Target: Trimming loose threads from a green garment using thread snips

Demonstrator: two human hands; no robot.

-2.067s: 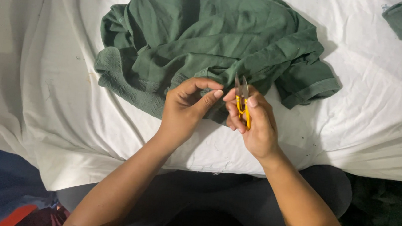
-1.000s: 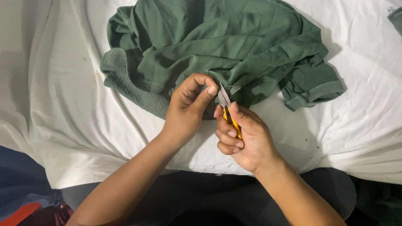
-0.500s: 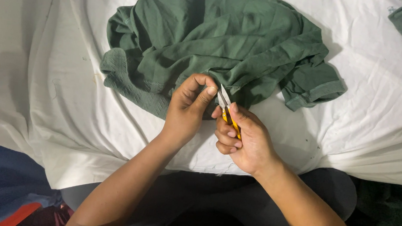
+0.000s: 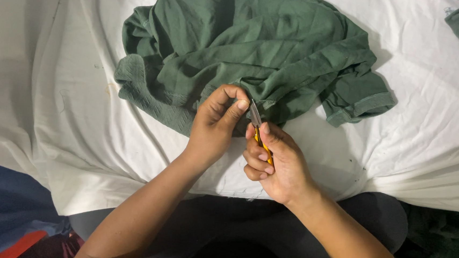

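Snips [image 4: 258, 126] in my right hand [image 4: 275, 164] have dropped to the shirt [image 4: 257, 44] edge pinched by my left hand [image 4: 216, 120].

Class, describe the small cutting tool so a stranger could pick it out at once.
Start at the white sheet, then the crumpled green garment on it. At its near edge, the right hand grips thread snips beside the left hand. Only they have yellow handles and a metal tip.
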